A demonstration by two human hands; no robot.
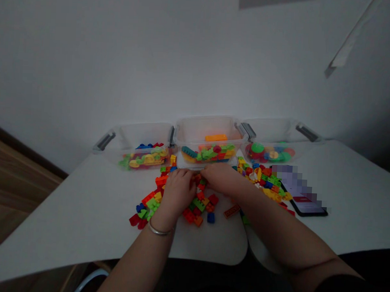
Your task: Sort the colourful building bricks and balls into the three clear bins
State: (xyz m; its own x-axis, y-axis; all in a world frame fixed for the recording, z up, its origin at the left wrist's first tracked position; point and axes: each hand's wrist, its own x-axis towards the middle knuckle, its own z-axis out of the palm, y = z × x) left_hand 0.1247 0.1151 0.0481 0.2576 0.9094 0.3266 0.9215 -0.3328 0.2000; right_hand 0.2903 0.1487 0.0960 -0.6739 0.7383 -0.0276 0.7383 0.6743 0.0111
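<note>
Both my hands are in a pile of small coloured toy building bricks (198,204), close to each other. My left hand (179,187), with a bangle on its wrist, is closed, its fingers curled down among the bricks. My right hand (221,177) reaches in from the right, closed, with its fingertips bent toward the left hand. What either hand grips is hidden by the fingers. A blue brick (211,217) and a brown-orange brick (232,211) lie just in front of the pile. Green and red bricks show below and between the hands.
Three clear plastic boxes stand against the wall: a left box (144,128), a middle box (189,124) and a right box (273,125), each holding coloured pieces. More bricks (264,179) lie to the right, beside a phone (304,194). The white table (91,219) has a curved front edge.
</note>
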